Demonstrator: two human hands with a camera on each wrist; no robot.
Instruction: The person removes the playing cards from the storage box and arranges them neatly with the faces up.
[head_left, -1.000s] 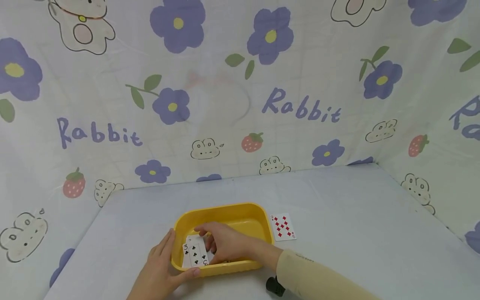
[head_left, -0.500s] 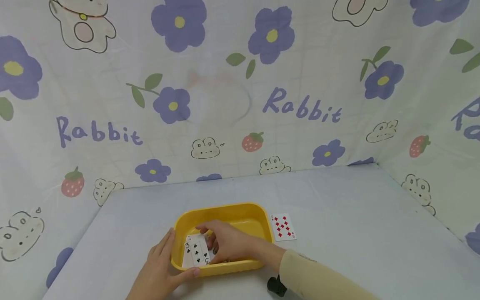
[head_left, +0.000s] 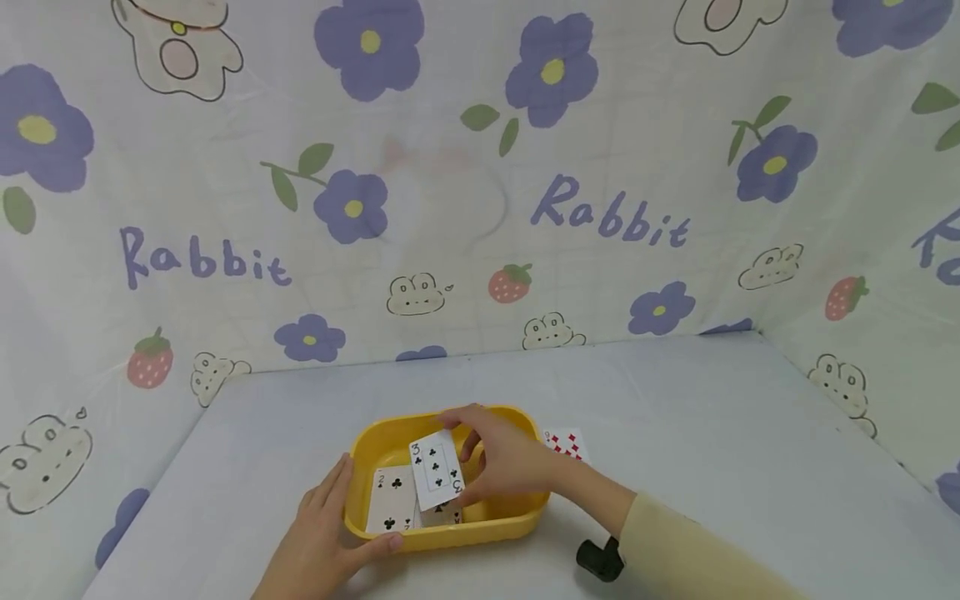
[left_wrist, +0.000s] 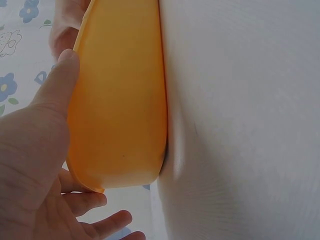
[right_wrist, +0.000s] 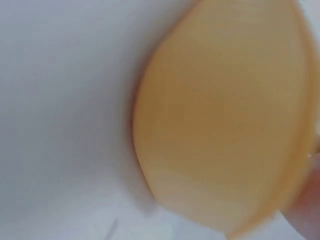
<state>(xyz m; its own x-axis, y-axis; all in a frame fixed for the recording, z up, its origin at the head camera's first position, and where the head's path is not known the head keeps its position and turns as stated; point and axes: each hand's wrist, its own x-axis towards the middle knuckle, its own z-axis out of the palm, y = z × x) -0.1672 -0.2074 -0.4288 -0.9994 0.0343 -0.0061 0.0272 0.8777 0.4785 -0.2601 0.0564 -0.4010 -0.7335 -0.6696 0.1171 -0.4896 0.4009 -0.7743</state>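
My right hand [head_left: 506, 454] pinches a three of clubs playing card [head_left: 435, 468] by its right side, thumb below and fingers above. The card is tilted over a yellow plastic tray [head_left: 442, 540]. Inside the tray, at its left end, lies a two of clubs card [head_left: 388, 498], with a partly covered card [head_left: 442, 518] beside it showing black marks. My left hand [head_left: 318, 525] rests against the tray's near left corner, thumb on the front rim and fingers along the left end. In the left wrist view, those fingers are spread and loosely extended beside the tray wall [left_wrist: 120, 100].
A nine of diamonds card [head_left: 567, 442] lies on the pale table [head_left: 712, 433] to the right of the tray, partly behind my right hand. A small black object [head_left: 600, 560] shows below my right wrist. Behind stands a printed cloth [head_left: 450, 208].
My right hand has lifted the three of clubs off the other cards and moved it up and right, uncovering the two of clubs. My left hand has stayed at the tray's corner.
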